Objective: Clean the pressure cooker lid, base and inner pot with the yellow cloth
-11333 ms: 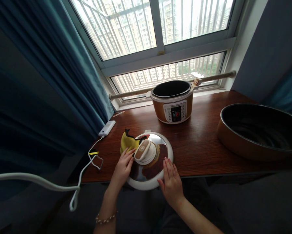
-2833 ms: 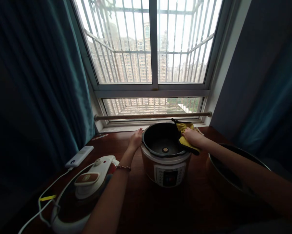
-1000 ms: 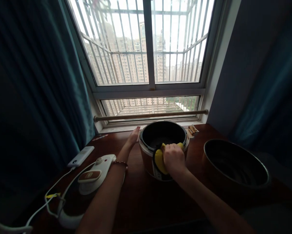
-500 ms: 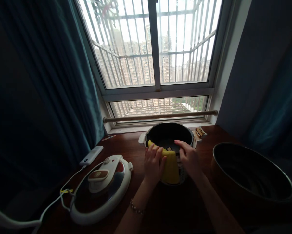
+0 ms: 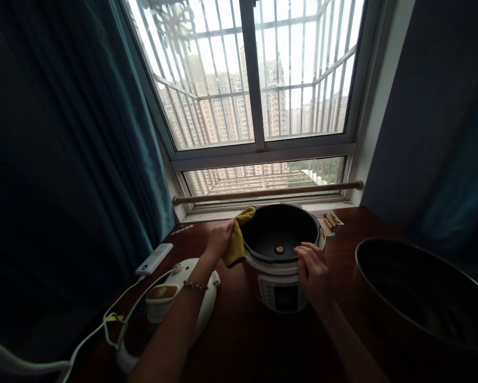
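Observation:
An electric pressure cooker (image 5: 257,279) stands lidless on the wooden table, its dark inside showing and its control panel facing me. At its left rim my left hand (image 5: 219,239) is closed on a yellow cloth (image 5: 234,249), which drapes over the edge and hangs down outside. My right hand (image 5: 315,272) has its fingers bent over the front right rim, gripping the cooker there. A small round metal piece (image 5: 279,249) shows at the centre of the cooker's floor.
Left of the cooker lies its white lid (image 5: 207,314), partly behind my left forearm. A white power bank (image 5: 154,259) with a cable sits beyond it. To the right is a large dark pot (image 5: 366,287). A small packet (image 5: 332,221) lies behind the cooker, near the window (image 5: 258,151).
My left hand has moved from the cooker's front to its left rim, taking the yellow cloth along. The front panel is now uncovered. My right hand has shifted slightly down onto the rim.

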`<move>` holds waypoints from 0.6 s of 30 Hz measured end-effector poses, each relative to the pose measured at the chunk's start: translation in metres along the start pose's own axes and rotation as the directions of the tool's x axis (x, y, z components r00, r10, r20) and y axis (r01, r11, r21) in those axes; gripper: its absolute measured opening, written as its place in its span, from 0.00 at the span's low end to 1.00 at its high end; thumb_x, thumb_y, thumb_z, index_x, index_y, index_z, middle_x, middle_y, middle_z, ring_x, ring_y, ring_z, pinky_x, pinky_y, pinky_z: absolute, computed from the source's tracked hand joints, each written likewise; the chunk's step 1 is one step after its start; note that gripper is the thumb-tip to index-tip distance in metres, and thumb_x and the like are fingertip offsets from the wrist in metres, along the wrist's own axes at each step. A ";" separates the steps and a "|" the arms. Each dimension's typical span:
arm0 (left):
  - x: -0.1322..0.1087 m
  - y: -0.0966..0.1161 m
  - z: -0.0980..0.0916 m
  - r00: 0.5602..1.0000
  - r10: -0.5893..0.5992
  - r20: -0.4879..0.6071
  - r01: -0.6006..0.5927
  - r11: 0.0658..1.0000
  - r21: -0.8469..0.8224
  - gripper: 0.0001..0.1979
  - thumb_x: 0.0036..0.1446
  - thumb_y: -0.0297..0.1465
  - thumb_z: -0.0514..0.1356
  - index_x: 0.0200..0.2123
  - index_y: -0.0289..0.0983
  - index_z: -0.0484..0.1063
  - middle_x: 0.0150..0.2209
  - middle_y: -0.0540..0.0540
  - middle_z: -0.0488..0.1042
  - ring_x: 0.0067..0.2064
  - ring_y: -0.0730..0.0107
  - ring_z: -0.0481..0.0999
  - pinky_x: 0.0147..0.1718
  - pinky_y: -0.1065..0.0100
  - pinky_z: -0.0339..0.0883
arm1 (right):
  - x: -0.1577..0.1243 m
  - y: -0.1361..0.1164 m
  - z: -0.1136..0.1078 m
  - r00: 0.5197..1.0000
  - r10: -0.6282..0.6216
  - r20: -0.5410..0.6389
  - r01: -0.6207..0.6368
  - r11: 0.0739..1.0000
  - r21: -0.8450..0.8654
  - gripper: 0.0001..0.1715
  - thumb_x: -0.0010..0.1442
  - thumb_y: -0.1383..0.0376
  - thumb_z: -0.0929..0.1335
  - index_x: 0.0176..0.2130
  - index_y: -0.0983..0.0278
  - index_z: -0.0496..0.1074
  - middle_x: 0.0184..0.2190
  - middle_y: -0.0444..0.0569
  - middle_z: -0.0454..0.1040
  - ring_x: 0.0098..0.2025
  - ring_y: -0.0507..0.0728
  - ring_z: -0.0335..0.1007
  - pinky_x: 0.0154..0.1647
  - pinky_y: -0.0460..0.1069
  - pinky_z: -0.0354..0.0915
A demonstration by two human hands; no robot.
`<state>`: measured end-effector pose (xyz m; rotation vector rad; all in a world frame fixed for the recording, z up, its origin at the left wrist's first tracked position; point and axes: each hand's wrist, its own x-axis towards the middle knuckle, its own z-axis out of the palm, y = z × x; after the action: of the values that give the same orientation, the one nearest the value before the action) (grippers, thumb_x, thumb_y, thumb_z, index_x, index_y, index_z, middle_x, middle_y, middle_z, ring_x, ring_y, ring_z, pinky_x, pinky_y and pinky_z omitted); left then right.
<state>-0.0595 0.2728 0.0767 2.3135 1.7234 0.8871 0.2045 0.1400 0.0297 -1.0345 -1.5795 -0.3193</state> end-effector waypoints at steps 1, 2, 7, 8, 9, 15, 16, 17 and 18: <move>0.011 -0.002 0.000 0.999 -0.030 0.041 0.029 0.999 0.020 0.19 0.63 0.36 0.45 0.40 0.36 0.73 0.39 0.41 0.76 0.44 0.61 0.74 0.46 0.62 0.64 | -0.001 0.000 0.001 1.000 0.000 -0.008 0.000 1.000 0.003 0.12 0.59 0.75 0.60 0.40 0.65 0.68 0.38 0.50 0.73 0.49 0.57 0.64 0.49 0.55 0.63; 0.022 -0.003 0.001 0.994 -0.065 0.083 0.062 0.997 0.041 0.18 0.63 0.36 0.46 0.38 0.35 0.73 0.37 0.42 0.76 0.42 0.62 0.74 0.45 0.61 0.65 | -0.001 0.000 0.002 1.000 -0.001 -0.018 0.002 1.000 0.004 0.12 0.59 0.75 0.60 0.40 0.65 0.68 0.37 0.50 0.73 0.49 0.57 0.64 0.49 0.55 0.63; 0.080 0.010 0.024 0.948 -0.190 0.254 0.165 0.980 0.114 0.15 0.59 0.37 0.55 0.46 0.34 0.67 0.44 0.44 0.71 0.42 0.66 0.72 0.41 0.59 0.69 | -0.005 0.003 0.006 0.999 -0.008 -0.045 0.008 1.000 0.007 0.11 0.59 0.75 0.60 0.38 0.64 0.67 0.35 0.49 0.72 0.47 0.58 0.63 0.48 0.56 0.63; 0.091 0.018 0.032 0.940 -0.189 0.284 0.161 0.980 0.118 0.16 0.59 0.37 0.55 0.47 0.34 0.67 0.45 0.44 0.70 0.43 0.66 0.72 0.41 0.59 0.69 | -0.005 0.004 0.007 0.999 -0.007 -0.043 0.007 1.000 0.010 0.11 0.59 0.75 0.59 0.38 0.64 0.67 0.35 0.49 0.72 0.47 0.58 0.63 0.48 0.56 0.63; 0.102 0.026 0.039 0.933 -0.180 0.312 0.150 0.982 0.118 0.16 0.59 0.37 0.55 0.47 0.34 0.66 0.46 0.43 0.69 0.44 0.65 0.72 0.42 0.58 0.69 | -0.005 0.005 0.008 0.999 -0.006 -0.040 0.007 1.000 0.011 0.11 0.59 0.75 0.59 0.38 0.64 0.67 0.35 0.49 0.72 0.47 0.58 0.63 0.48 0.56 0.63; 0.144 0.069 0.067 0.895 -0.081 0.438 0.061 0.996 0.060 0.16 0.59 0.37 0.55 0.48 0.35 0.66 0.47 0.43 0.69 0.45 0.64 0.71 0.42 0.58 0.68 | -0.006 0.006 0.009 0.999 -0.007 -0.035 0.007 1.000 0.000 0.12 0.59 0.74 0.58 0.37 0.64 0.67 0.35 0.49 0.72 0.47 0.57 0.64 0.48 0.55 0.63; 0.146 0.071 0.068 0.887 -0.058 0.458 0.046 0.998 0.038 0.16 0.59 0.37 0.55 0.47 0.34 0.66 0.47 0.43 0.69 0.44 0.64 0.71 0.42 0.58 0.68 | -0.006 0.006 0.009 1.000 -0.005 -0.031 0.005 1.000 -0.001 0.12 0.59 0.74 0.58 0.37 0.63 0.67 0.35 0.49 0.72 0.47 0.57 0.64 0.48 0.55 0.63; 0.147 0.072 0.067 0.880 -0.032 0.473 0.029 0.999 0.014 0.16 0.59 0.37 0.55 0.47 0.34 0.67 0.46 0.44 0.69 0.43 0.65 0.72 0.41 0.59 0.69 | -0.006 0.006 0.009 1.000 -0.002 -0.028 0.002 1.000 -0.002 0.12 0.59 0.74 0.58 0.37 0.63 0.67 0.35 0.49 0.72 0.47 0.57 0.64 0.48 0.55 0.63; 0.146 0.073 0.067 0.876 -0.001 0.482 0.008 1.000 -0.013 0.16 0.59 0.38 0.55 0.46 0.34 0.67 0.46 0.44 0.70 0.43 0.65 0.72 0.41 0.59 0.69 | -0.006 0.006 0.010 1.000 0.001 -0.027 -0.001 1.000 -0.004 0.12 0.59 0.74 0.58 0.37 0.63 0.67 0.35 0.49 0.72 0.47 0.57 0.65 0.48 0.55 0.63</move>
<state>0.0617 0.3964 0.1084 2.2607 1.4931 0.2713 0.2023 0.1473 0.0194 -1.0303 -1.5546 -0.3347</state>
